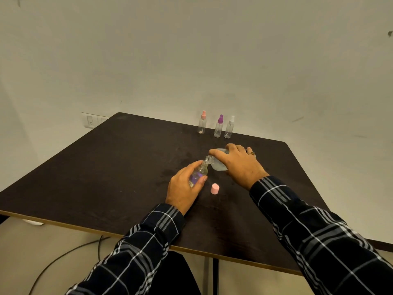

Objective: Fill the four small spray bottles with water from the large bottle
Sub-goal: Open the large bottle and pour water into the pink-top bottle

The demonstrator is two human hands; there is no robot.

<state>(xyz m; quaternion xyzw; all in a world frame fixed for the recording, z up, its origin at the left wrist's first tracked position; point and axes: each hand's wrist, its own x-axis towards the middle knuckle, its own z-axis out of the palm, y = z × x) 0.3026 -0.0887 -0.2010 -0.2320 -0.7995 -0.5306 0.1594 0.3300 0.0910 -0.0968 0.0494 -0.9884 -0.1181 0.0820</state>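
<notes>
My left hand (pixel 185 188) grips a small clear bottle (pixel 198 173), tilted with its open neck pointing up and right. My right hand (pixel 238 165) grips the large clear bottle (pixel 218 165), tipped on its side so that its threaded mouth (pixel 209 159) meets the small bottle's neck. A pink cap (pixel 215 188) stands on the table just right of my left hand. Three small spray bottles stand upright near the far edge: one with a pink top (pixel 202 124), one with a purple top (pixel 218 127), one with a white top (pixel 229 128).
The dark table (pixel 106 177) has a light wooden rim along its front edge. A wall runs close behind the far edge, with a socket plate (pixel 91 121) at the left. A black cable (pixel 63 256) lies on the floor below left.
</notes>
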